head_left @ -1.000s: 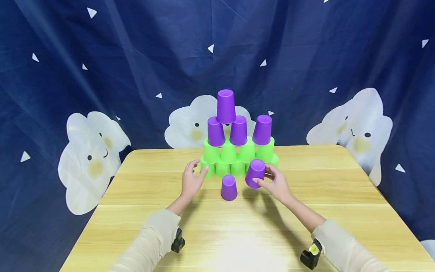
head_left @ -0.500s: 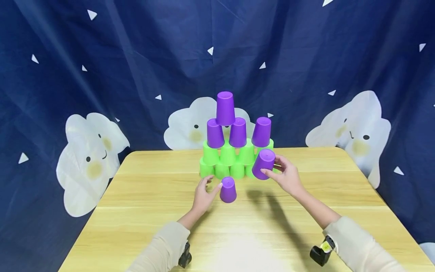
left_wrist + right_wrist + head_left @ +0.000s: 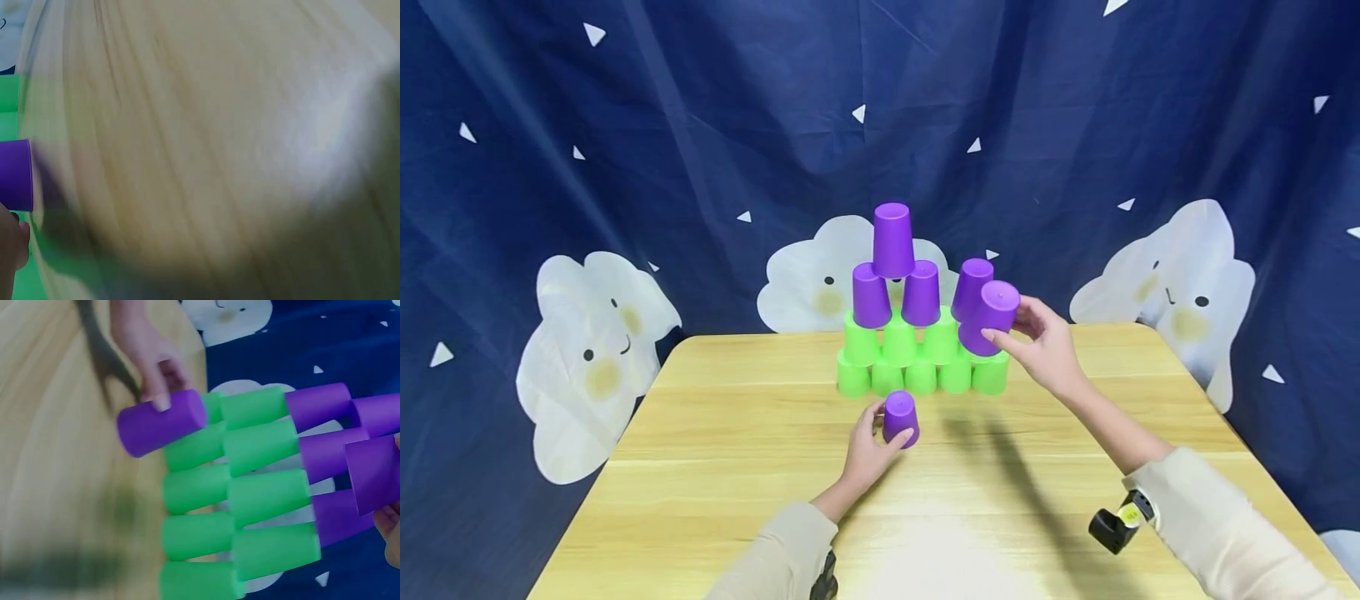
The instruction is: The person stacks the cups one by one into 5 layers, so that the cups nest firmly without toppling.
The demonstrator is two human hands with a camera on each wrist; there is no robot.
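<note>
My left hand holds an upside-down purple cup low at the front of the stack, thumb on its near side. In the right wrist view that cup shows with the thumb across it. Raised before the stack's right end, a second upside-down purple cup is pinched between thumb and fingers of my right hand. It partly covers another purple cup standing behind it. Two rows of upside-down green cups carry three purple cups, and a further purple cup tops the left two.
The stack stands on a light wooden table, toward its back edge. Behind hangs a dark blue curtain with white clouds and triangles. A small black camera is strapped at the right sleeve.
My right hand has lifted its purple cup up and to the right, in front of the upper rows. My left hand has moved from the stack's left side to the front cup and taken hold of it.
</note>
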